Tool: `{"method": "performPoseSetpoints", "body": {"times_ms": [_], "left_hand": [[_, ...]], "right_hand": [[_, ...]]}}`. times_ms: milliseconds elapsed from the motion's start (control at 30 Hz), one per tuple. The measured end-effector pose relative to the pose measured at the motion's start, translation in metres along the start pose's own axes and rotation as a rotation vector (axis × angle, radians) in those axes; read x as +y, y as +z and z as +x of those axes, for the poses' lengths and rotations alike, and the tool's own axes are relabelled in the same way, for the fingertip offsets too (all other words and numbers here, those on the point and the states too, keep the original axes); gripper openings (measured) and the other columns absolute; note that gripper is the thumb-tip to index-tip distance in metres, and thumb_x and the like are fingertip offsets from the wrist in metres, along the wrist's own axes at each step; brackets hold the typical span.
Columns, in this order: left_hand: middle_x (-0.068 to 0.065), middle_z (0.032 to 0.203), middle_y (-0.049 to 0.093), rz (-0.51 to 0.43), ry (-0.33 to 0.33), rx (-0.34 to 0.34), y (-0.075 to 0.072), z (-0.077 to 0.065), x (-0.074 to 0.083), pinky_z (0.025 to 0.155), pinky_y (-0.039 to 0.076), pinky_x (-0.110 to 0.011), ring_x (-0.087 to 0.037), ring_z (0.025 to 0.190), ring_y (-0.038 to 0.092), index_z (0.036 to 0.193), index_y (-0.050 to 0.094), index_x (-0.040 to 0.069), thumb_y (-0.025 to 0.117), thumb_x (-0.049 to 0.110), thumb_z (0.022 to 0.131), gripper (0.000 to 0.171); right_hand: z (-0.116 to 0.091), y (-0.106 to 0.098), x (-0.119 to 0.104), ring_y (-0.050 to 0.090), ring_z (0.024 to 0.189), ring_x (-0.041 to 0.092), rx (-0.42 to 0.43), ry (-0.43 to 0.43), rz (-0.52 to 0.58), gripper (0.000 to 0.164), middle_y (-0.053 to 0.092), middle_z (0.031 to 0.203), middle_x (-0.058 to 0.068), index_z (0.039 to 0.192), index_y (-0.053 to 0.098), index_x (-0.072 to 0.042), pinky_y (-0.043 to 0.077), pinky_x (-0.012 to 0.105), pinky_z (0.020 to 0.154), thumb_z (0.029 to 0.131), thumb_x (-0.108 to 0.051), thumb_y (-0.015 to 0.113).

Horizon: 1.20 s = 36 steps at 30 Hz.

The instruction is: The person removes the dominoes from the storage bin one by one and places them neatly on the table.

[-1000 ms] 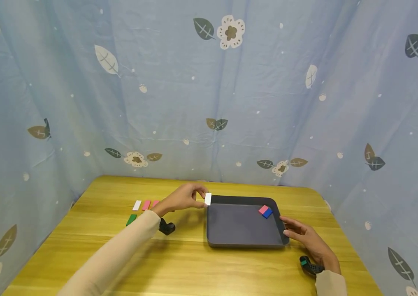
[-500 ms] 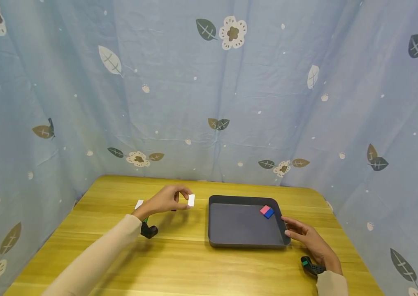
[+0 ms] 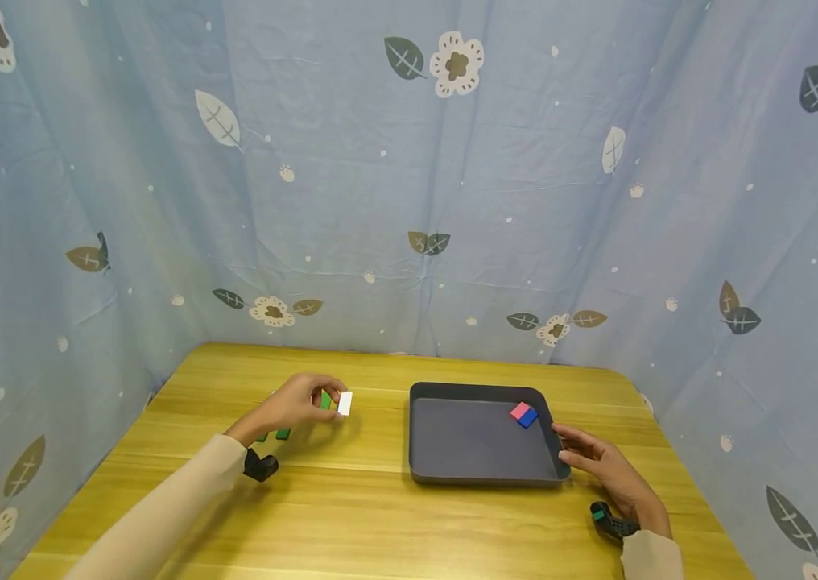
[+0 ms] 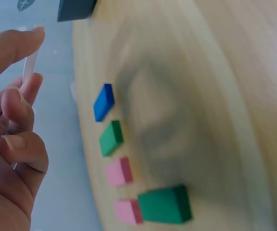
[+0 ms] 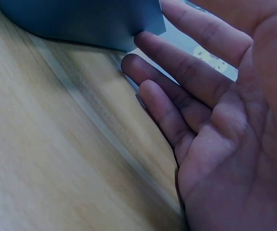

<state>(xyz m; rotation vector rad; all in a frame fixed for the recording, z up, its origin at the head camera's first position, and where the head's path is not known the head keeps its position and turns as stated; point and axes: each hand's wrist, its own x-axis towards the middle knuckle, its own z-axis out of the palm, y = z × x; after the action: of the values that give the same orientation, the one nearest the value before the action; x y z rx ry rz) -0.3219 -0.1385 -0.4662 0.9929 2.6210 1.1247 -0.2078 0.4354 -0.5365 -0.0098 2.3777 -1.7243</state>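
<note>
My left hand point(image 3: 300, 401) pinches a small white tile point(image 3: 344, 403) upright between thumb and fingertips, above the table left of the tray. In the left wrist view only a thin edge of that white tile point(image 4: 31, 61) shows. Below this hand lie a blue tile point(image 4: 104, 102), a green tile point(image 4: 111, 138), two pink tiles point(image 4: 119, 172) and a darker green tile point(image 4: 163, 205). My right hand point(image 3: 608, 470) rests at the tray's right side, its fingers fairly straight and fingertips at the wall. The grey tray point(image 3: 485, 482) holds a pink tile point(image 3: 520, 410) and a blue tile point(image 3: 527, 417), touching each other.
The wooden table point(image 3: 394, 532) reaches back to a blue patterned curtain point(image 3: 322, 201), which hangs around its far side and both flanks. Dark straps with a black device sit on each wrist, such as the left wrist device point(image 3: 261, 466).
My left hand has moved left, away from the tray's left rim and slightly down, with the white tile still pinched. My right hand and the tray have stayed put.
</note>
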Motion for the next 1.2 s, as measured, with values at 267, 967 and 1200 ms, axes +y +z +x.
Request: {"method": "performPoseSetpoints", "body": {"times_ms": [267,967,1200], "left_hand": [[-0.008,0.101,0.069,-0.002,-0.021,0.001,-0.004,-0.019,-0.018,0.061,0.044,-0.027,-0.015,0.066,0.051,0.128,0.069,0.003,0.083,0.023,0.09,0.046],[-0.001,0.097,0.07,0.086,-0.065,0.04,-0.012,-0.05,-0.045,0.057,0.042,-0.025,-0.012,0.061,0.047,0.122,0.07,0.001,0.085,0.016,0.087,0.041],[-0.003,0.098,0.07,0.095,-0.098,0.038,-0.011,-0.052,-0.048,0.057,0.042,-0.025,-0.01,0.062,0.047,0.121,0.071,-0.002,0.086,0.015,0.086,0.041]], "right_hand": [[0.0,0.0,0.001,0.052,0.128,0.007,-0.001,0.004,-0.004,0.06,0.037,0.162,0.009,0.157,0.045,-0.021,0.046,0.039,0.107,0.102,-0.028,0.067],[-0.002,0.001,-0.001,0.053,0.124,0.001,0.006,0.008,0.006,0.061,0.037,0.162,0.009,0.157,0.045,-0.02,0.04,0.05,0.111,0.101,-0.029,0.068],[-0.003,0.002,-0.001,0.052,0.127,0.006,0.01,0.01,0.001,0.061,0.038,0.161,0.01,0.158,0.045,-0.02,0.043,0.045,0.11,0.101,-0.029,0.068]]}}
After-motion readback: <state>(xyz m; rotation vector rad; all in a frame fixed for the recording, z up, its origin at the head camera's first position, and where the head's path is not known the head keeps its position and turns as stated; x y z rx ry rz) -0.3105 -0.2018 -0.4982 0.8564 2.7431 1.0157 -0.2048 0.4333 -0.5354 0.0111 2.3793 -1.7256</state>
